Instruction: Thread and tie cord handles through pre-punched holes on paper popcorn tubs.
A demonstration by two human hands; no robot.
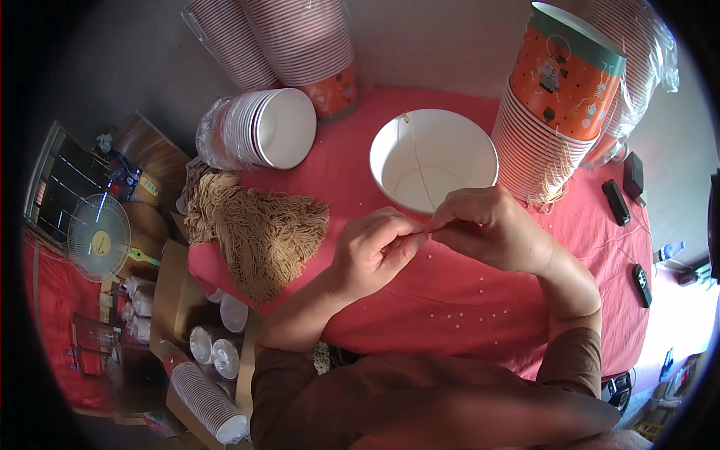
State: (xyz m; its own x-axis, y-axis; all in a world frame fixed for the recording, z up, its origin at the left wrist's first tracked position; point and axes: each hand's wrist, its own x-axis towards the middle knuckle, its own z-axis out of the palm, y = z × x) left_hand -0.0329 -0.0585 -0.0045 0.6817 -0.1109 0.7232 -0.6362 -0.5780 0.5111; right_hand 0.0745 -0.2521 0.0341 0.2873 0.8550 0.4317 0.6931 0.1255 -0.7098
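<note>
A white paper bucket (386, 176) stands open in front of me. A thin tan cord (418, 161) comes from the far side of its rim, crosses the opening and runs down to my fingertips. My left hand (375, 251) and my right hand (491, 229) meet just over the near rim, both pinched closed on the cord. The cord's end is hidden between the fingers. To the left, a thick pile of loose tan cords (262, 232) lies on the red cloth (397, 300).
A tall stack of nested orange buckets (566, 82) rises at the right, cords hanging from it. Plastic-wrapped white buckets (285, 127) lie far left. Small white beads (457, 316) dot the near cloth. Black remotes (616, 202) lie right. A cardboard box (176, 292) holds cups below left.
</note>
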